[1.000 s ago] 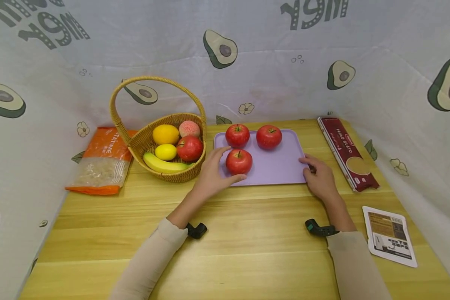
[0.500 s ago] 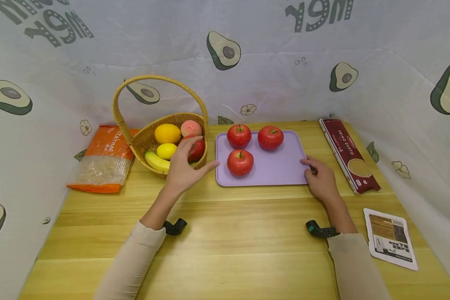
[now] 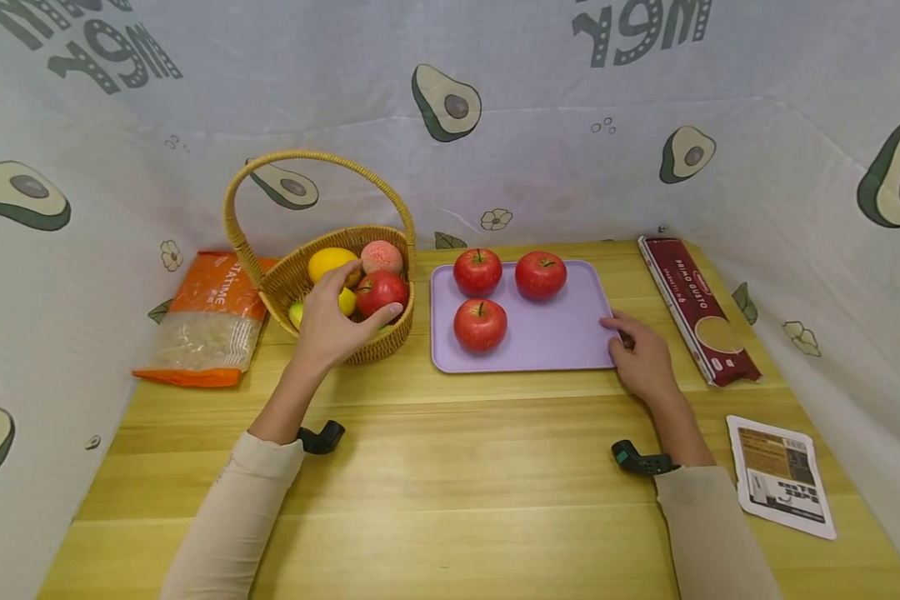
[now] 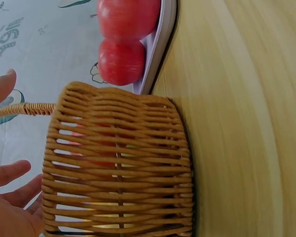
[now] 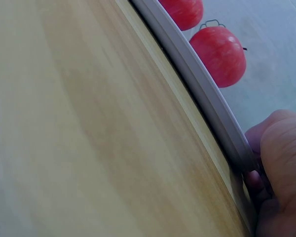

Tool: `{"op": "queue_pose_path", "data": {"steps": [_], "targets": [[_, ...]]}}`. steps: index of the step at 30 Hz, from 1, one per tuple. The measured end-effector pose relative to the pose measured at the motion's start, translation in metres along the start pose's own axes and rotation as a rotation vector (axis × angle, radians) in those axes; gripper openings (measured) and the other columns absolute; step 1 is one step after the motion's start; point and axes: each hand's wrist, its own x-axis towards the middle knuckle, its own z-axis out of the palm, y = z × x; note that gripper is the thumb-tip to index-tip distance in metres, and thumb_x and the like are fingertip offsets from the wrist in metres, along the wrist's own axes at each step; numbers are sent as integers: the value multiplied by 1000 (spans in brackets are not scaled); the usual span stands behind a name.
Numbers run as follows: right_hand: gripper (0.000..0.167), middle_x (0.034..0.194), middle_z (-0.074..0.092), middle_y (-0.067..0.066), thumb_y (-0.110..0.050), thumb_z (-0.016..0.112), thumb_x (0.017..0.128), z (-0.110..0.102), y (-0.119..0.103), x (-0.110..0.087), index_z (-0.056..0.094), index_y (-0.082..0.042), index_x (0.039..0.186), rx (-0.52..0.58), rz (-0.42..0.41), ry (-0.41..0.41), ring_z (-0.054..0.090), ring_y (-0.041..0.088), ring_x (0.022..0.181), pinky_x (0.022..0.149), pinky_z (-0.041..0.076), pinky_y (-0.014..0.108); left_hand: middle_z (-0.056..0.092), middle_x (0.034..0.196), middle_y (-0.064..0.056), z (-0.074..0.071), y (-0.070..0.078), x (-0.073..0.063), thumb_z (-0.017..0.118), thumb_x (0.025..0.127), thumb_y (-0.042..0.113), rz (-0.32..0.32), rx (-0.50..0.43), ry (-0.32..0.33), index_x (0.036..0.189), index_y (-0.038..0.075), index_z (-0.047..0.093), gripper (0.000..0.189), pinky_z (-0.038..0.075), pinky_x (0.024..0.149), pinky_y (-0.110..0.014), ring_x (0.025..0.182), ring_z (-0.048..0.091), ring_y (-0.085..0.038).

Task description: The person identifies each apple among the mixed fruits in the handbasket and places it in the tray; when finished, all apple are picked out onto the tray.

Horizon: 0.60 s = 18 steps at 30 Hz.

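My left hand [image 3: 332, 323] hovers above the near side of the wicker basket [image 3: 378, 350], thumb and fingers spread apart. Its thumb comes close to a red apple [image 3: 382, 293] inside; whether they touch I cannot tell. Beside that apple lie a peach [image 3: 381, 257], a yellow mango-like fruit [image 3: 332, 264] and a lemon, partly hidden by the hand like the banana. In the left wrist view the wicker wall [image 4: 118, 163] hides most of the fruit. My right hand [image 3: 642, 354] pinches the right edge of the purple tray [image 3: 555, 342], where three red apples [image 3: 480, 325] sit.
An orange-and-clear food bag [image 3: 210, 325] lies left of the basket, whose tall handle [image 3: 318, 157] arches over it. Right of the tray are a dark red spaghetti pack [image 3: 693, 308] and a flat white packet [image 3: 780, 475]. A printed curtain [image 3: 540, 167] stands behind.
My left hand has moved left from the front apple on the tray to the basket, leaving that apple there. The right hand has stayed at the tray's edge.
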Motion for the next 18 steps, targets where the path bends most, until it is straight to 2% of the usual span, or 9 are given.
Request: {"op": "queue_pose_path", "data": {"steps": [4, 8, 18], "targets": [[42, 161, 41, 21, -12, 46, 104, 0, -1, 0, 59, -2, 143, 3, 9, -4, 35, 48, 149, 119, 30, 65, 51, 153, -11, -1, -3, 3, 78, 78, 68, -48, 37, -32, 153, 17, 48, 95, 35, 114, -68, 144, 41, -37], [42, 161, 41, 21, -12, 46, 104, 0, 0, -1, 58, -2, 143, 6, 11, -3, 34, 48, 149, 119, 30, 65, 52, 152, -11, -3, -5, 6, 77, 78, 69, -75, 67, -53, 154, 15, 46, 97, 35, 114, -67, 143, 42, -36], [41, 160, 42, 22, -11, 47, 104, 1, 0, -1, 59, -1, 142, 6, -5, 10, 36, 49, 148, 118, 30, 65, 49, 155, -15, -7, -10, 13, 76, 80, 66, -99, 134, -100, 154, 10, 45, 98, 33, 116, -66, 144, 39, -38]]}}
